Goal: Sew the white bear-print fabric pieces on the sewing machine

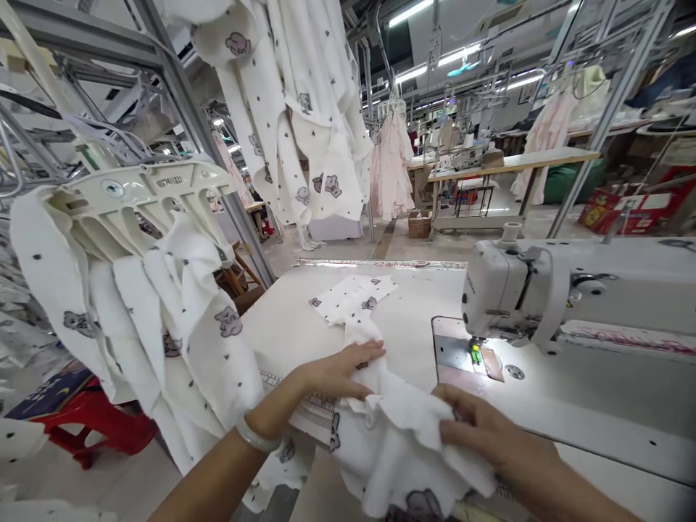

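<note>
Fabric (pixel 401 412) under outstretched left hand (pixel 338 370), gripped by right hand (pixel 483 429).

On our left we are seeing a cream plastic hanger (pixel 130 183), from which white printed garments (pixel 201 341) are hanging. Low beside them, a red stool (pixel 92 424) is standing with a dark blue cloth (pixel 48 391) lying on top. A grey metal post (pixel 188 94) is slanting behind the hanger. Higher up, we are noticing more printed pieces (pixel 304 109) dangling in a cluster. Farther off, pink garments (pixel 395 167) are hanging near a wood-edged workbench (pixel 516 165). To the right, we are spotting a red carton (pixel 625 209) sitting near a green sack (pixel 576 177), while long lights (pixel 462 54) are shining overhead
</note>
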A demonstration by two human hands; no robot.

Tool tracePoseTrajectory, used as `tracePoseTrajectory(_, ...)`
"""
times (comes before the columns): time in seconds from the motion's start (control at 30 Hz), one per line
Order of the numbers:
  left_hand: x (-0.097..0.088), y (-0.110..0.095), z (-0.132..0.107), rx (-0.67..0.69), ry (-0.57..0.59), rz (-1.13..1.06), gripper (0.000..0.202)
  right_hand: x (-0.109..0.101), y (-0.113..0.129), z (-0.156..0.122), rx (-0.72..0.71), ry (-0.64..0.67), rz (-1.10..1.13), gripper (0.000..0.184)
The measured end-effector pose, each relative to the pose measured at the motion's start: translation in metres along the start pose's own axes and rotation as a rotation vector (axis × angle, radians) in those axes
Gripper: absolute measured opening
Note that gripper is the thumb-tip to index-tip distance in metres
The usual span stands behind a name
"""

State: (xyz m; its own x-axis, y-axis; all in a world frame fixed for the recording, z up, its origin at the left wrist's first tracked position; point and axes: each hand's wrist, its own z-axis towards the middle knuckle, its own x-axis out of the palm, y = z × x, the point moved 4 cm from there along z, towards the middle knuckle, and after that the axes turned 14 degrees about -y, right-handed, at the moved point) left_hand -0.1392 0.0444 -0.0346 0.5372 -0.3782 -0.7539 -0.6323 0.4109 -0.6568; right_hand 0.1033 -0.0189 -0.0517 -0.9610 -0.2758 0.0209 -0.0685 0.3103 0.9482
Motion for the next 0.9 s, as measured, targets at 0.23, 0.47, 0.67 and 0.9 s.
tracePoseTrajectory(0.23, -0.015, -0.01, 0.008, -0.049, 0.019, 0.126, 0.097, -0.087, -0.001, 0.022, -0.027, -0.199, -0.182, 0.069)
tracePoseTrajectory(0.47, 0.02, -0.084, 0.055, 0.064, -0.203, 0.181, 0.048, -0.112, -0.003, 0.048, -0.353, -0.116, -0.36, 0.071)
tracePoseTrajectory(0.67, 0.064, -0.099, 0.106, -0.212, -0.175, 0.151, 0.044, -0.113, 0.009, 0.054, -0.55, 0.003, -0.594, 0.067)
tracePoseTrajectory(0.9, 0.078, -0.087, 0.111, -0.192, -0.36, 0.085, 0.024, -0.13, -0.002, 0.046, -0.822, -0.248, -0.839, 0.041)
